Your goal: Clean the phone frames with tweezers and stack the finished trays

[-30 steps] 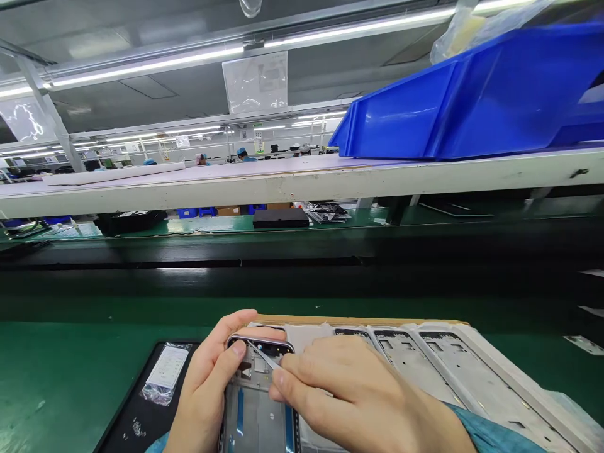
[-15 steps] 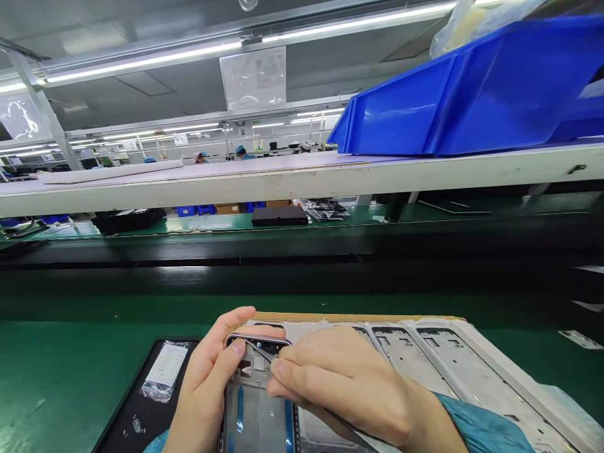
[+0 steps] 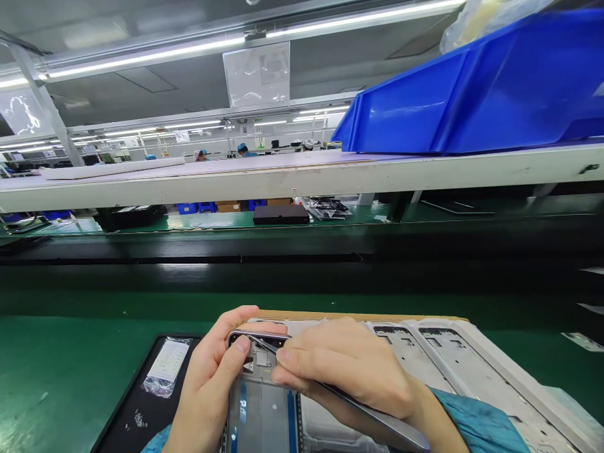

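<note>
My left hand (image 3: 214, 371) is closed round the upper left side of a phone frame (image 3: 264, 402), its thumb on the inner edge near the top. Blue strips run down the frame's grey inner face. Pinched in my right hand (image 3: 349, 368) is a pair of tweezers (image 3: 372, 415), whose long handle sticks out below the palm toward the lower right. The tip of the tweezers points up and left to the frame's top edge, beside my left thumb. Whether the tip holds a part is too small to tell.
Right of my hands lies a white tray (image 3: 507, 384) of more phone frames. A black tray (image 3: 134, 390) on the left carries a labelled clear bag (image 3: 166, 367) and tiny loose parts (image 3: 138, 419). Overhead, a shelf (image 3: 212, 189) bears a blue bin (image 3: 462, 94). People sit far off.
My right hand has turned slightly, so the tweezers' handle now shows further out at the lower right. The tip stays near the frame's top edge. The view has shifted a little.
</note>
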{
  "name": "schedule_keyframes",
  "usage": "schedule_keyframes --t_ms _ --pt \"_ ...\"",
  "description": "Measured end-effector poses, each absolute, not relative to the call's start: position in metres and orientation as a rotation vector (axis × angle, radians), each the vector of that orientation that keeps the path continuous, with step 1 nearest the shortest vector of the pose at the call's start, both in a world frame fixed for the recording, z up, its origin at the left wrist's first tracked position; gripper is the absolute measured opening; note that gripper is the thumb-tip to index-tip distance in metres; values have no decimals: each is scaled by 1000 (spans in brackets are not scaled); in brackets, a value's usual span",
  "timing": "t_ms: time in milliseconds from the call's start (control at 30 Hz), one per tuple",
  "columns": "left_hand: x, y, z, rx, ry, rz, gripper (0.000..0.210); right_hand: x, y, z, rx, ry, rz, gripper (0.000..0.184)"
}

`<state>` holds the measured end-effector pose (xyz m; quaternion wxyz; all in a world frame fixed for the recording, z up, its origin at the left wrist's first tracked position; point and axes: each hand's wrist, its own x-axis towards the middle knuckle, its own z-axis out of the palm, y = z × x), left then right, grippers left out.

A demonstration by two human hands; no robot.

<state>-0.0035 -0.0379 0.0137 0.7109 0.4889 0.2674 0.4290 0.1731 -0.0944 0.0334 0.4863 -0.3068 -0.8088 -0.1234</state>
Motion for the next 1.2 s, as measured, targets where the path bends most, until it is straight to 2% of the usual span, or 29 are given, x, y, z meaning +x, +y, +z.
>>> schedule_keyframes --t_ms 300,800,1200 --pt "-5 -38 14 1052 637 911 36 174 -92 33 -702 -1971 -363 9" --pt "1 -40 16 994 586 1021 19 174 -94 35 -732 -2001 -366 13" --pt "0 -40 15 1008 636 1028 24 172 -98 36 -777 -1971 -340 11"
